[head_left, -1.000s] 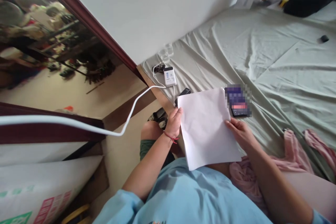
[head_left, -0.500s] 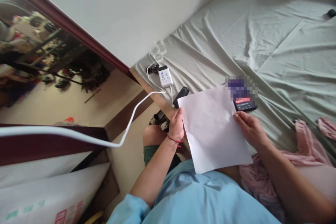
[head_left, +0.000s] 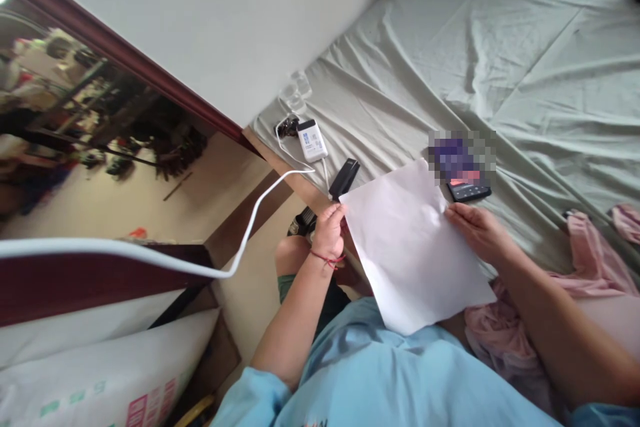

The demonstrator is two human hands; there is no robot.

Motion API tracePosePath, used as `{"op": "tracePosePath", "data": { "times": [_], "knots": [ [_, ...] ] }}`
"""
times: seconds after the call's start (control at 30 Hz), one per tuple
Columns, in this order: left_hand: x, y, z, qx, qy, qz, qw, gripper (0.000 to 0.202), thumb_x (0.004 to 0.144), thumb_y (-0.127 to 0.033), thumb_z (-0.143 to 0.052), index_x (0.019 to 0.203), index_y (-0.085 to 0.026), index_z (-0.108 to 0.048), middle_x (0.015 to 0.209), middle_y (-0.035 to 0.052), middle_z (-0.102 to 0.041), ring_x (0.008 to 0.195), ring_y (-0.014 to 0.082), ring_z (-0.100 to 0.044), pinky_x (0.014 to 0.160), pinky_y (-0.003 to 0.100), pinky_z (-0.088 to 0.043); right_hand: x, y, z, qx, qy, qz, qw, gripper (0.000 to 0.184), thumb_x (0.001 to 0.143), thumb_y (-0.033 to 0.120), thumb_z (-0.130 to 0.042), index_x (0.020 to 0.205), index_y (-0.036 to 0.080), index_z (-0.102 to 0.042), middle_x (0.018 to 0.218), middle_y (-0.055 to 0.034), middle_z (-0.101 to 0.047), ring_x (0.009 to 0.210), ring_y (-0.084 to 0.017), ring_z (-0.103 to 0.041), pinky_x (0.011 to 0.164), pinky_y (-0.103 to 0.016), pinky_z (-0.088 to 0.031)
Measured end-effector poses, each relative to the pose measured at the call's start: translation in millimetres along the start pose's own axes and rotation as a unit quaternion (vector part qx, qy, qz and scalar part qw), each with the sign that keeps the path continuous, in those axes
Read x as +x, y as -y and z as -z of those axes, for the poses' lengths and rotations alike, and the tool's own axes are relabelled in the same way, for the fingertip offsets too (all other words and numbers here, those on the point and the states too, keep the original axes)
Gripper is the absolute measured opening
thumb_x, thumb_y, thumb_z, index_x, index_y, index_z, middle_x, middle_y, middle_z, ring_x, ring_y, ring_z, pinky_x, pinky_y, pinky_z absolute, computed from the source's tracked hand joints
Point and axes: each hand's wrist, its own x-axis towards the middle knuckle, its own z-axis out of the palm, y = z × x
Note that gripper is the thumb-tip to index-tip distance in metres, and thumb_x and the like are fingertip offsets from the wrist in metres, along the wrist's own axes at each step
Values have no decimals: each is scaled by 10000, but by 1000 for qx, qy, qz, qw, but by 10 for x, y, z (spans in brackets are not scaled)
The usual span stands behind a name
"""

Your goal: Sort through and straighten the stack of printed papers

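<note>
White paper (head_left: pixel 417 250), two-handed grip

Left hand (head_left: pixel 330 230): pinching the paper's upper left corner. Right hand (head_left: pixel 473 227): pinching its right edge. Paper spans the gap between them, lower end near blue shirt (head_left: pixel 390 373). Phone (head_left: pixel 470 192) lies on pale green cloth (head_left: pixel 500 80), beyond right hand.

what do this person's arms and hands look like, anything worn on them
Both hands are ungloved. A thin red cord-like bracelet circles the wrist of the left hand; no band or watch shows at the right hand. The left sleeve is light blue, loose and short; a bit of the right sleeve, also blue, shows.
</note>
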Motion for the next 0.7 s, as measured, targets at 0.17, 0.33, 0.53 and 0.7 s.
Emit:
{"op": "tracePosePath", "data": {
  "times": [0.17, 0.33, 0.53, 0.7],
  "knots": [
    [46, 7, 58, 54, -42, 10, 998, 365, 493, -343, -863, 674, -131, -627, 655, 5, -639, 622, 137, -587, 662, 280, -468, 2, -70, -137, 67, 19, -23, 997, 467, 863, 657, -596, 724, 211, -582, 594, 6, -494, 534, -123, -420, 452, -252, -311],
    [162, -104, 30, 95, -91, 17, 991, 275, 482, -280, -778, 656, -133, -624, 590, -5, -611, 551, 137, -562, 580, 272, -441, -32, -27, -265, 73, 22, -35, 996, 439, 907, 619, -544, 739, 215, -571, 597, 13, -505, 518, -120, -441, 464, -255, -321],
    [288, -158, 29, 156, -123, 4, 980, 146, 509, -183, -720, 572, -133, -598, 562, -16, -590, 554, 129, -536, 587, 265, -425, -79, 121, -370, 99, 17, -52, 994, 419, 867, 596, -601, 701, 214, -547, 573, 19, -508, 498, -115, -424, 459, -256, -305],
    [329, -184, 88, 335, -123, -76, 931, 174, 702, -254, -653, 581, -171, -559, 547, -7, -539, 582, 153, -520, 605, 274, -386, -74, 131, -397, 93, 11, -51, 994, 424, 879, 605, -571, 726, 211, -555, 591, 15, -507, 506, -117, -440, 449, -244, -316]
  ]
}}
